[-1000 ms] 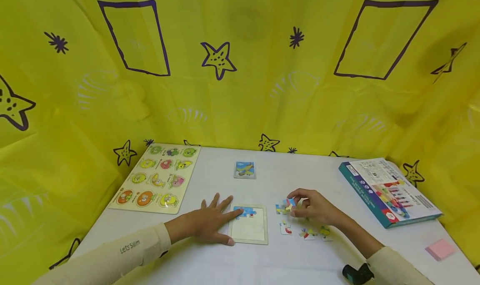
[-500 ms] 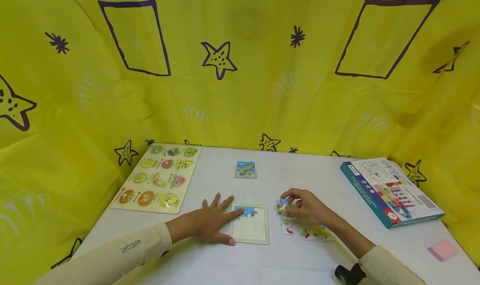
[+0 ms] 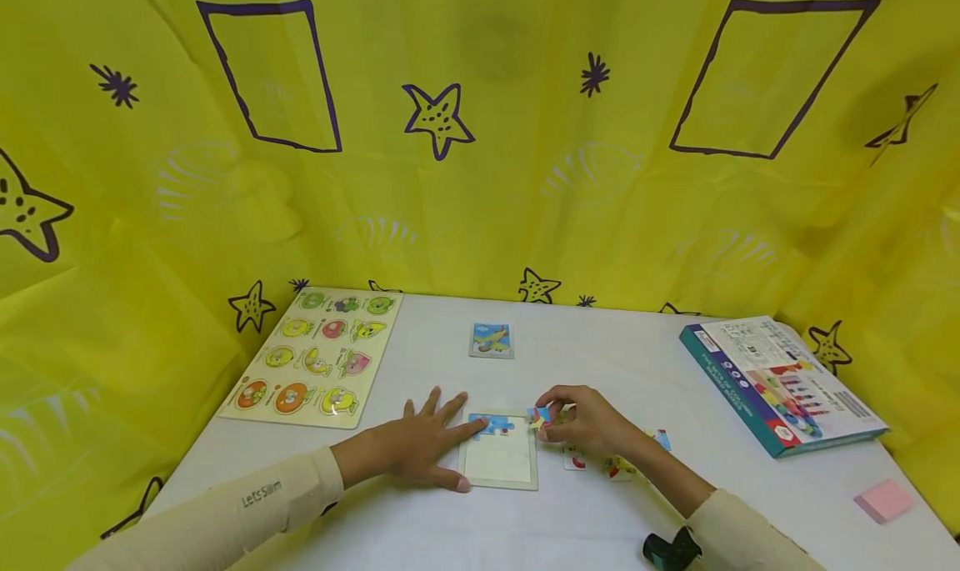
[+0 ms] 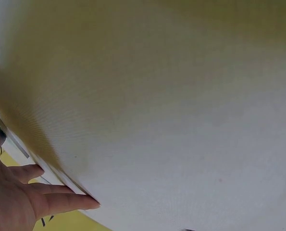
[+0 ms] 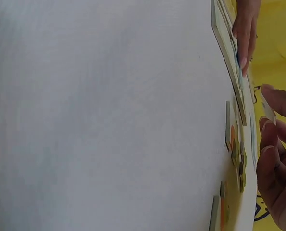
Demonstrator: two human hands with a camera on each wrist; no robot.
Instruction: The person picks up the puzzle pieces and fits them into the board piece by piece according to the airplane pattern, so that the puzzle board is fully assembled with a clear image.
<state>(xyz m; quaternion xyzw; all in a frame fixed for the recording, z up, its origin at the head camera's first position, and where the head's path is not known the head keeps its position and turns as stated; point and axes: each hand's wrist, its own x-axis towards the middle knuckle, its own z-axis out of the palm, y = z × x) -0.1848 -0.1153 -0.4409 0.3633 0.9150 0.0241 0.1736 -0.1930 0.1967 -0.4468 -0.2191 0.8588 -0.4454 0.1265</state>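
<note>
My left hand [image 3: 420, 446] lies with fingers spread at the left side of a square puzzle tray [image 3: 498, 481]. Its index fingertip rests on blue joined puzzle pieces [image 3: 495, 423] in the tray's upper left. Between thumb and fingers, my right hand [image 3: 588, 421] pinches a blue, red and yellow puzzle piece [image 3: 537, 416] at the tray's upper right edge. In the right wrist view the pinched piece [image 5: 267, 109] shows edge-on, above the table. Loose puzzle pieces [image 3: 574, 458] lie below and behind the right hand, partly hidden by it.
A small finished-looking picture puzzle [image 3: 491, 340] lies beyond the tray. A fruit board [image 3: 315, 358] stands at the left, a flat box [image 3: 780, 383] at the right. A pink block [image 3: 883, 501] sits near the right edge, a black object [image 3: 671, 549] by the right sleeve.
My right hand has lifted the puzzle piece from among the loose ones and carried it left to the tray's edge. The left hand has stayed in place.
</note>
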